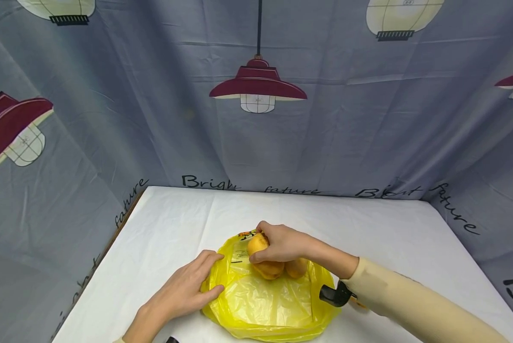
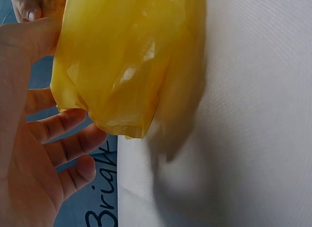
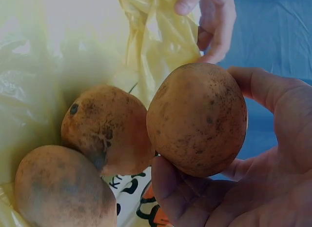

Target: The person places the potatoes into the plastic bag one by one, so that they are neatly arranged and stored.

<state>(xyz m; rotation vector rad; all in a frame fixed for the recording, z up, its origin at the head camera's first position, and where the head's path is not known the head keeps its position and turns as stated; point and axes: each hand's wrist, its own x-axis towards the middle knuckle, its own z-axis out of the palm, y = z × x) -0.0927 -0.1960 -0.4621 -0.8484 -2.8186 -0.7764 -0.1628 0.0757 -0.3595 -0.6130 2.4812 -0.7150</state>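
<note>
A yellow plastic bag (image 1: pixel 265 305) lies with its mouth spread wide on the white table. My left hand (image 1: pixel 189 286) holds the bag's left edge, with thumb and fingers on either side of the film (image 2: pixel 117 56). Over the bag's far part, my right hand (image 1: pixel 284 245) grips a potato (image 3: pixel 197 119) between thumb and fingers. Two more brownish-yellow potatoes, one spotted potato (image 3: pixel 105 132) and a smoother potato (image 3: pixel 63 188), lie in the bag beside the held one.
Partly hidden under the right forearm, an orange-yellow thing (image 1: pixel 358 305) shows to the right of the bag. A white cloth covers the table (image 1: pixel 368 228). Grey-blue curtains (image 1: pixel 175 119) printed with lamps hang behind it and at both sides.
</note>
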